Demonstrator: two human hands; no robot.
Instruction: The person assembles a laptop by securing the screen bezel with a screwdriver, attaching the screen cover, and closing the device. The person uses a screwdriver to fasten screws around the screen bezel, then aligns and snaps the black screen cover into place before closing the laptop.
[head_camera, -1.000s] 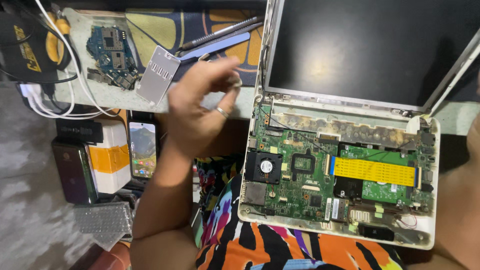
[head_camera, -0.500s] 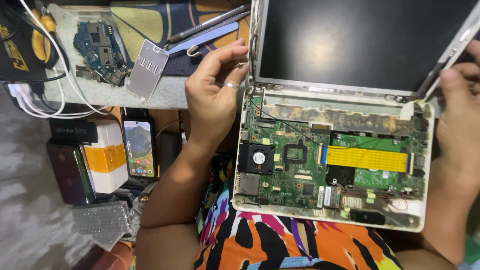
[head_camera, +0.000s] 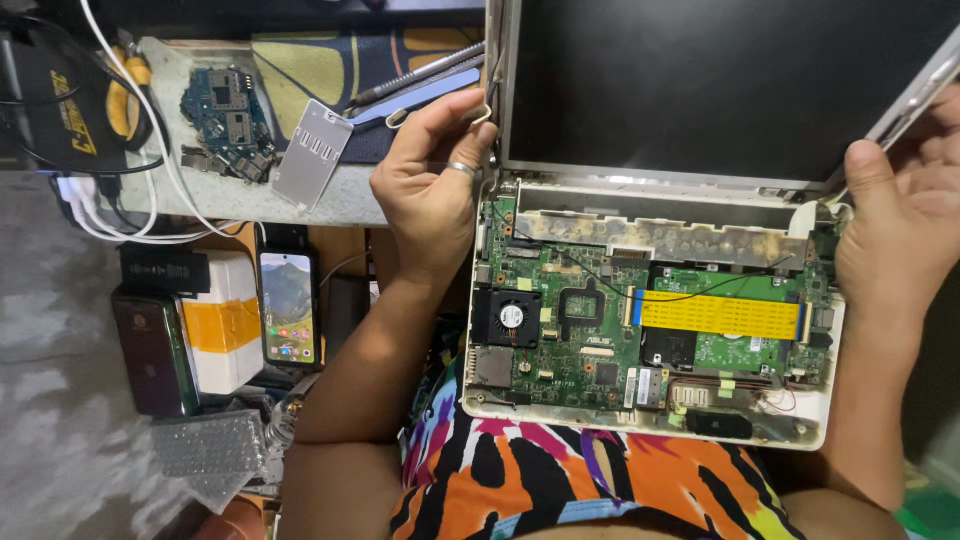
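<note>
While it is steadied on the lap over a brightly patterned garment (head_camera: 600, 490), an opened white laptop (head_camera: 650, 300) is recorded with its keyboard deck removed, so that the green mainboard (head_camera: 570, 320) lies exposed for access; the dark screen panel (head_camera: 720, 80) is tilted back, partly out of its bezel. The right hand (head_camera: 905, 225) is curled around the right hinge corner, thumb laid along the loosened bezel strip (head_camera: 915, 85), evidently as a brace. The left hand (head_camera: 430, 190) is set at the left hinge corner, fingers pinched narrowly about a small metal tool or part (head_camera: 488, 100), which cannot be identified. A yellow ribbon cable (head_camera: 720, 315) is seen flat across the board's right half, and a black fan (head_camera: 507, 317) sits at its left. Beside the laptop, on the bench edge (head_camera: 340, 205), within reach, are laid a silver perforated plate (head_camera: 312, 152), a small blue circuit board (head_camera: 225, 120) and a slim screwdriver (head_camera: 420, 75). Lower, a lit phone (head_camera: 287, 307) rests just beside a white and orange box (head_camera: 225, 325)
</note>
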